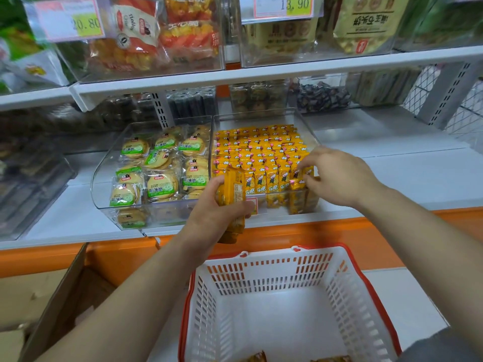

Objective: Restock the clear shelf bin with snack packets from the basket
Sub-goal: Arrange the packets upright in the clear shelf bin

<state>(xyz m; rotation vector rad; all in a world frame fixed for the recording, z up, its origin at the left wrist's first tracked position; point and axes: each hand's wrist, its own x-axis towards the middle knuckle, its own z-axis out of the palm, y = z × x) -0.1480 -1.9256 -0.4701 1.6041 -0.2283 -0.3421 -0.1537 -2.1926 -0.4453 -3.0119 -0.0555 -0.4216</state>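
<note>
Nearly done restocking. Gripping a stack of packets [231, 194] in left hand [209, 212] at the near wall of the bin [311, 131]; pinching one more at its near-right row with right hand [337, 176]. Packed almost full with yellow rows, far to near. Left in basket [261, 276] below: only a few.

Shelf [392, 165], front edge: two bins side by side. The clear shelf bin [309, 130] is on the right, and a neighbouring bin [102, 173] touches it on the left. Snack packets [261, 150] stand in rows inside the clear shelf bin, from back wall to front. Your right hand [337, 176] is at the bin's front right corner and pinches one of the snack packets. Your left hand [217, 212] holds a stack of packets [232, 197] just before the front left corner. The basket [274, 273] sits below, before the shelf edge, with a cardboard box [52, 296] to its left. An upper shelf [261, 71] runs above, behind
</note>
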